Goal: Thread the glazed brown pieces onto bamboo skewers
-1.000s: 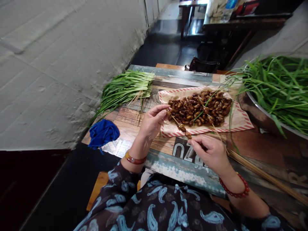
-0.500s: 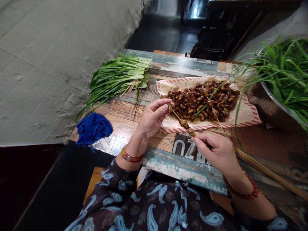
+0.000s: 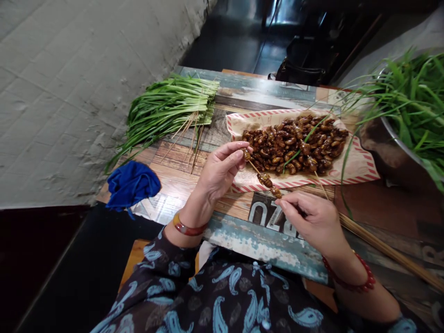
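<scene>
My left hand (image 3: 217,173) pinches a brown, shiny silkworm pupa (image 3: 247,156) at the far end of a thin bamboo skewer (image 3: 255,168). Lower on the same stick, two more pupae (image 3: 265,180) are threaded, the lowest close to my right fingertips. My right hand (image 3: 314,219) is closed around the skewer's near end, most of which its fingers hide. Just beyond both hands, a heap of glossy pupae (image 3: 294,148) lies on a sheet of cream paper (image 3: 362,159) with a red-striped border. A green blade rests across the heap.
Bundled chives (image 3: 169,104) lie at the back left, several skewers (image 3: 189,134) sticking out from them. A crumpled blue cloth (image 3: 133,185) sits on the table's left corner. At right stand a metal bowl (image 3: 391,148) of greens (image 3: 412,101) and a bunch of bamboo sticks (image 3: 388,247).
Both hands keep their hold on the skewer and pupa, almost in the same place. The view has shifted very slightly; the pupae on the stick look the same.
</scene>
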`<state>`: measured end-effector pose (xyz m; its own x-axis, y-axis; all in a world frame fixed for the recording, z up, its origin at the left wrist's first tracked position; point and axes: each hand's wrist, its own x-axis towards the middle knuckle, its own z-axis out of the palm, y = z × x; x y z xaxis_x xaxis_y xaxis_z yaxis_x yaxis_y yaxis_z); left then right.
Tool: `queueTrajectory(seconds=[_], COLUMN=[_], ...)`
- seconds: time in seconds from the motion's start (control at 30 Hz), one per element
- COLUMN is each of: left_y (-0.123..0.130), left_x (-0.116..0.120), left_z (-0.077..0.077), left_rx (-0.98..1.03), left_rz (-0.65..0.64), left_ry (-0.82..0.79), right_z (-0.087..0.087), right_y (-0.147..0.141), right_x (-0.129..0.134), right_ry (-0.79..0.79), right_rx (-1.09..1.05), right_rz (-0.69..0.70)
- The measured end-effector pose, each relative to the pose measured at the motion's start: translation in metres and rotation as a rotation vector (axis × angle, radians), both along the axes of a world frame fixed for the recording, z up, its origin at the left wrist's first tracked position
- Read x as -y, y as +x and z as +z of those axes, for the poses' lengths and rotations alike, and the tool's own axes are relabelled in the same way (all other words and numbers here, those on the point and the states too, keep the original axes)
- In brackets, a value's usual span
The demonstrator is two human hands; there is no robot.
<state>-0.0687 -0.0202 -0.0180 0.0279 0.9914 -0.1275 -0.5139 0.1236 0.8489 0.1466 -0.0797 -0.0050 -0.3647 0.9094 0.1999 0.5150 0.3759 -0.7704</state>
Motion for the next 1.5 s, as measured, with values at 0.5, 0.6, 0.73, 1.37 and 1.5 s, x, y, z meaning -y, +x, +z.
queueTrajectory(seconds=[0.5,0.6,0.73,1.37,1.5], left_y=[0.0042,0.0046,0.0047,0.0022,0.0017], left_x=[0.0027,0.0031,0.0033,0.0054,0.0058], left_z=[-0.0009,-0.0017,-0.0014,-0.0042,-0.0039], left_rx=[-0.039,-0.036,-0.040,-0.177,-0.162], left_rz=[0.064,0.046,0.040,0.053,0.062], left_ry=[0.037,0.039,0.044,0.166,0.181], right_z=[-0.0040,-0.0033,-0.0027,-0.0033,-0.0059], right_y=[-0.0030,-0.0037,-0.0045,-0.0078,-0.0075], right_x=[0.0017,0.0015,0.0012,0.0002,0.0006], right_ry=[0.003,0.014,0.018,0.065,0.076], right_rx=[-0.007,-0.016,-0.022,-0.062,-0.066], right_rz=[-0.039,-0.042,-0.047,-0.062,-0.053])
